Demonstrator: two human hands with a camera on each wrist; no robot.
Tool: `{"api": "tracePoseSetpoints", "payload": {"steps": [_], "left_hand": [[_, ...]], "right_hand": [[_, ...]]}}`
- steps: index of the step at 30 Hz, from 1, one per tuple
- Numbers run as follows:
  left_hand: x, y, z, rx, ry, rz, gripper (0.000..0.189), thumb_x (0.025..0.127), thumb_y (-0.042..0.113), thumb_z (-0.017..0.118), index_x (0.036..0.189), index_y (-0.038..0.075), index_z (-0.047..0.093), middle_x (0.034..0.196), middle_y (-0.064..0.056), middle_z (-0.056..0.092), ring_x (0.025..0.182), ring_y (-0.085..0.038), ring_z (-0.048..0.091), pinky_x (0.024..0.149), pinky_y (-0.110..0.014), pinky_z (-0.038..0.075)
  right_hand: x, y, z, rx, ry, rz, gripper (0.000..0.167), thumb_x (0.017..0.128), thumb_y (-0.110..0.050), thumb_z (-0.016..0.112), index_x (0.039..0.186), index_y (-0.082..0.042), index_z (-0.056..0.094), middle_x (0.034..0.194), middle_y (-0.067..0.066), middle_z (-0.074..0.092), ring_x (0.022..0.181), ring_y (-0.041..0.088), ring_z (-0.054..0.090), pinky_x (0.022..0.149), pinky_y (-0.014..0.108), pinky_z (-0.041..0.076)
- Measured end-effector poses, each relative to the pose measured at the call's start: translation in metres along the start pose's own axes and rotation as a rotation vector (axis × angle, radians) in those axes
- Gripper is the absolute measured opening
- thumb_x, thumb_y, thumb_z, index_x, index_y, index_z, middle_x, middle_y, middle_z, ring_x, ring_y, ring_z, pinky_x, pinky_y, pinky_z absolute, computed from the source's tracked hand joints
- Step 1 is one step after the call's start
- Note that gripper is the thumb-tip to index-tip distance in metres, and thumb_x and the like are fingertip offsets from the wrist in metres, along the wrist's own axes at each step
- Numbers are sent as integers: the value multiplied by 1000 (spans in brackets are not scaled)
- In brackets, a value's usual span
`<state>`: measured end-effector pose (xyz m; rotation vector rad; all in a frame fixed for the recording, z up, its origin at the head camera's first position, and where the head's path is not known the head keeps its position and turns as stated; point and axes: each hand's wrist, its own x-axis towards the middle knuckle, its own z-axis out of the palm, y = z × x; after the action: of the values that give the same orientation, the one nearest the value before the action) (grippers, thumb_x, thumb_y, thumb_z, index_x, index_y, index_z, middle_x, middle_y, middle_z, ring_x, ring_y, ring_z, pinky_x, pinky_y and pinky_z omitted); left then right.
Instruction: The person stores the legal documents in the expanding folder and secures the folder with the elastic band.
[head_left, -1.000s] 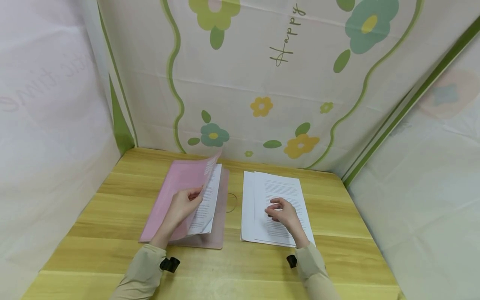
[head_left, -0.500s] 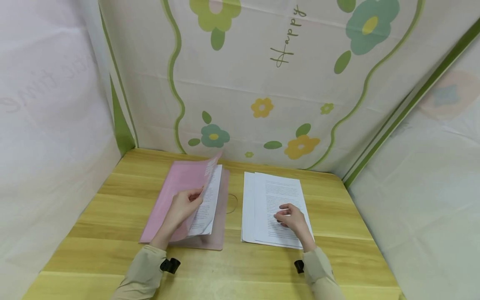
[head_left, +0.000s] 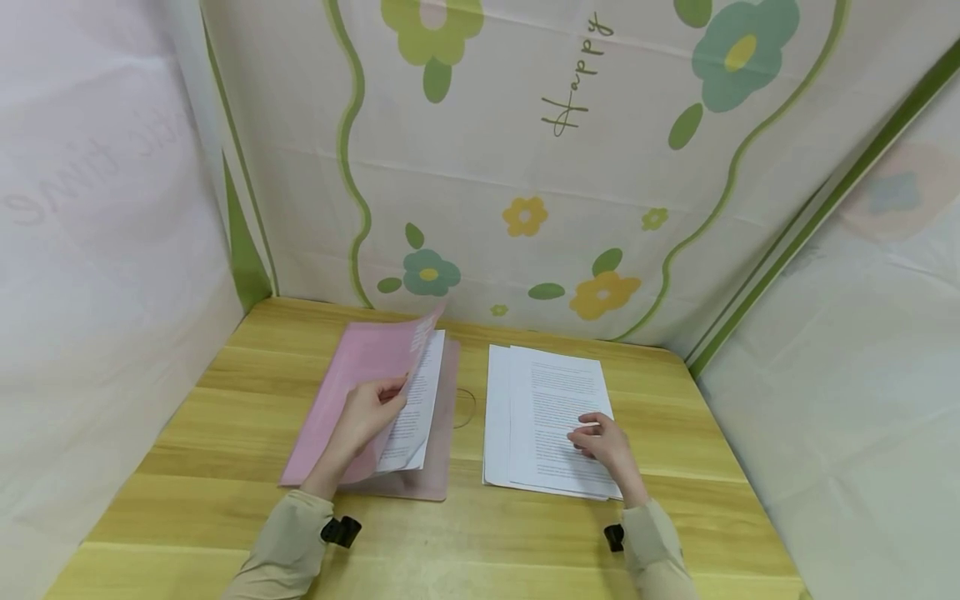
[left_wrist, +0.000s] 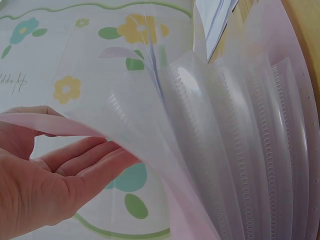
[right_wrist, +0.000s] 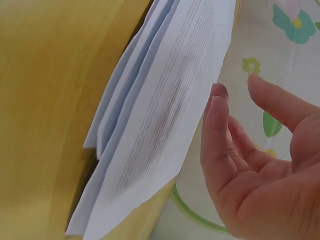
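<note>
My left hand pinches the free edge of the pink cover of a display folder and keeps it lifted. Under that cover a printed sheet shows. The left wrist view reveals several clear pockets fanned out inside the folder, with the cover between thumb and fingers of my left hand. To the right of the folder lies a stack of printed papers. My right hand hovers over its lower right part, fingers loosely bent, nothing held. From the right wrist, a gap separates the thumb from the fingers.
Everything lies on a wooden table. A flower-printed cloth hangs behind the table's far edge, with pale cloth walls on both sides. Between folder and papers a thin curved line marks the tabletop.
My right hand has moved right and a little nearer to me, from the middle of the papers toward their right edge. My left hand and the folder stay as they were.
</note>
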<state>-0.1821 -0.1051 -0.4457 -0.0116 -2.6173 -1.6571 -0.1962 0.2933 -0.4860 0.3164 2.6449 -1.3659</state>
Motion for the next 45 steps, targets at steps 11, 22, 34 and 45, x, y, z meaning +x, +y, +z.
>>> {"api": "tracePoseSetpoints", "payload": {"steps": [11, 22, 34, 45], "left_hand": [[0, 1, 1, 1, 0, -10, 40, 90, 9, 59, 127, -5, 64, 119, -23, 71, 109, -33, 69, 93, -43, 56], [1, -2, 2, -10, -3, -2, 40, 90, 8, 59, 127, -6, 63, 119, -23, 70, 109, -33, 69, 94, -43, 55], [0, -3, 2, -10, -1, -6, 40, 89, 8, 59, 127, -6, 63, 119, -24, 70, 109, -34, 69, 94, -44, 55], [-1, -1, 2, 5, -4, -21, 41, 90, 9, 59, 127, -5, 63, 120, -22, 70, 110, -34, 68, 95, -44, 55]], "right_hand": [[1, 11, -13, -76, 25, 28, 54, 88, -20, 73, 131, 6, 53, 116, 25, 67, 88, 23, 67, 73, 32, 58], [3, 18, -21, -143, 82, 49, 55, 88, -22, 71, 131, 7, 53, 119, 28, 64, 99, 30, 65, 71, 29, 55], [-3, 26, -26, -180, 119, 64, 58, 87, -22, 70, 130, 11, 51, 127, 35, 56, 113, 45, 57, 93, 53, 48], [2, 32, -30, -218, 81, 65, 61, 85, -20, 73, 128, 17, 48, 128, 41, 53, 111, 48, 57, 90, 52, 51]]}}
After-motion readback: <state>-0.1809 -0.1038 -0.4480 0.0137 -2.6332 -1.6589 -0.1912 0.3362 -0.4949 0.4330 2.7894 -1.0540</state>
